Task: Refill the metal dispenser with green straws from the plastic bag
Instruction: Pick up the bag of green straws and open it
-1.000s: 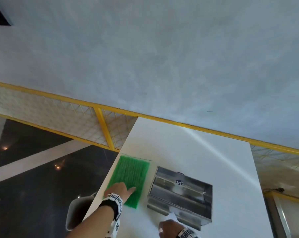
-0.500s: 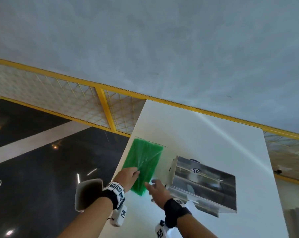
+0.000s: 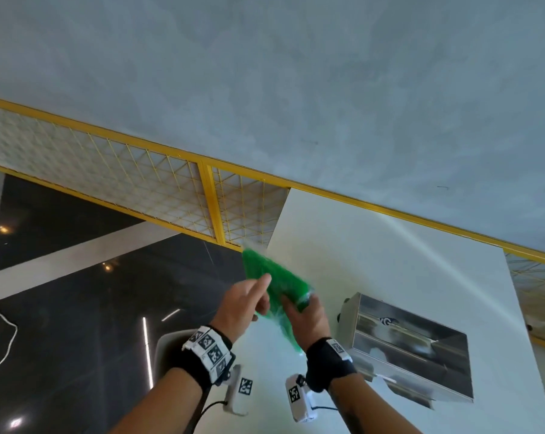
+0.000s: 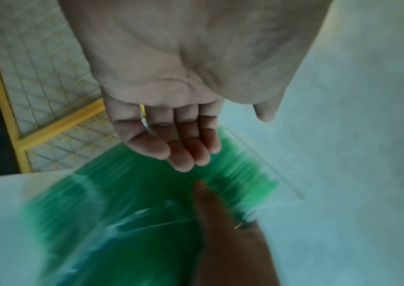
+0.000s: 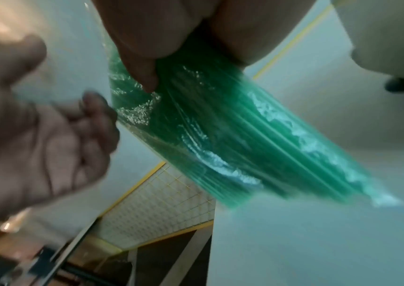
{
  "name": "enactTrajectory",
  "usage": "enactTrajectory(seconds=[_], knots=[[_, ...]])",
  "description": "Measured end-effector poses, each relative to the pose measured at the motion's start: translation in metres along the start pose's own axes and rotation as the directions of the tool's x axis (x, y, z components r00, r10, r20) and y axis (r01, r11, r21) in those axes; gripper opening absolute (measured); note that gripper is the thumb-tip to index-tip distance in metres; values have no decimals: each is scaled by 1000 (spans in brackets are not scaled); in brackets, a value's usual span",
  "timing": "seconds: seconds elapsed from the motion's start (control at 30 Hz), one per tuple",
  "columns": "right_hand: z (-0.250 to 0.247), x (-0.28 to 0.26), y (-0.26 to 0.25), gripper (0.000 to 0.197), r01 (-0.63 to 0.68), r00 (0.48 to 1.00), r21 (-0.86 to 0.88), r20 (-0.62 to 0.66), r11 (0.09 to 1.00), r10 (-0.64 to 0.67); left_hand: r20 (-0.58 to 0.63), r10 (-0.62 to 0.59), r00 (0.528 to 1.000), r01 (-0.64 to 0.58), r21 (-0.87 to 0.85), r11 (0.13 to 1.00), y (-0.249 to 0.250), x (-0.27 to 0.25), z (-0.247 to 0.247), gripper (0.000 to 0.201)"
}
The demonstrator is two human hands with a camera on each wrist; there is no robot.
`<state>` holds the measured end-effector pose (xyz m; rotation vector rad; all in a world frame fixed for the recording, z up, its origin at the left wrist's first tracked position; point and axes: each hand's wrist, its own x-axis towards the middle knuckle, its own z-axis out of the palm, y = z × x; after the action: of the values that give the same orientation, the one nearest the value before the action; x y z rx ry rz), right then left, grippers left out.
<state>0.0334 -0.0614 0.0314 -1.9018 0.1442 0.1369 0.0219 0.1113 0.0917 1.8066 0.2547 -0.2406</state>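
A clear plastic bag of green straws [image 3: 274,277] [image 5: 245,145] hangs tilted in the air over the table's left edge. My right hand [image 3: 302,311] [image 5: 184,62] grips its near end, thumb on one side and fingers on the other. My left hand [image 3: 249,302] [image 4: 184,145] is just left of the bag [image 4: 122,212], fingers loosely bent with the tips at its edge and nothing clasped. The metal dispenser [image 3: 406,343] stands on the white table [image 3: 374,261] to the right of both hands, its lid raised. The wrist views are blurred by motion.
A yellow wire-mesh fence [image 3: 171,189] runs behind the table under a grey wall. Dark glossy floor lies to the left with a white cable [image 3: 2,324] on it. A white chair seat [image 3: 171,346] sits below my left wrist.
The bag lay flat on the table under my left hand; my right hand came over from near the dispenser, took hold of it, and it is now lifted off the table.
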Motion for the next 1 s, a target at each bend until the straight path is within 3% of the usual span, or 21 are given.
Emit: enactTrajectory(seconds=[0.07, 0.13, 0.23, 0.4, 0.47, 0.53, 0.6, 0.73, 0.8, 0.9, 1.0], knots=[[3, -7, 3, 39, 223, 975, -53, 34, 973, -221, -30, -88, 996, 83, -129, 988, 23, 0, -2, 64], [5, -16, 9, 48, 335, 942, -106, 63, 936, -330, -27, -141, 990, 135, -157, 978, 32, -2, -2, 47], [4, -30, 16, 41, 395, 917, -153, 132, 906, -377, 2, -186, 982, 185, -139, 973, 27, -9, 2, 24], [-5, -49, 24, 39, 494, 863, -267, 262, 827, -432, -20, -165, 986, 162, -89, 983, 15, -25, 9, 40], [-8, -53, 21, 43, 515, 850, -301, 302, 803, -432, -32, -138, 990, 137, -20, 990, 12, -25, 11, 31], [-15, -58, 14, 54, 488, 853, -273, 349, 829, -387, -23, -115, 993, 116, 29, 993, 12, -23, 10, 28], [-25, -64, 1, 64, 381, 884, -148, 346, 913, -313, 27, -71, 997, 70, 34, 997, 11, -22, 7, 31], [-37, -69, -34, 61, 138, 937, 42, 319, 990, -144, 155, 42, 987, -40, -14, 999, 2, -21, 4, 35], [-37, -63, -47, 52, 95, 943, -33, 323, 995, -79, 182, 56, 982, -44, -68, 997, -5, -20, 9, 38], [-35, -51, -54, 50, 131, 953, -263, 300, 956, -48, 212, 50, 976, -19, -144, 989, -7, -22, 18, 39], [-38, -46, -54, 41, 117, 958, -321, 288, 940, -21, 235, 20, 972, 22, -176, 984, -12, -25, 25, 46]])
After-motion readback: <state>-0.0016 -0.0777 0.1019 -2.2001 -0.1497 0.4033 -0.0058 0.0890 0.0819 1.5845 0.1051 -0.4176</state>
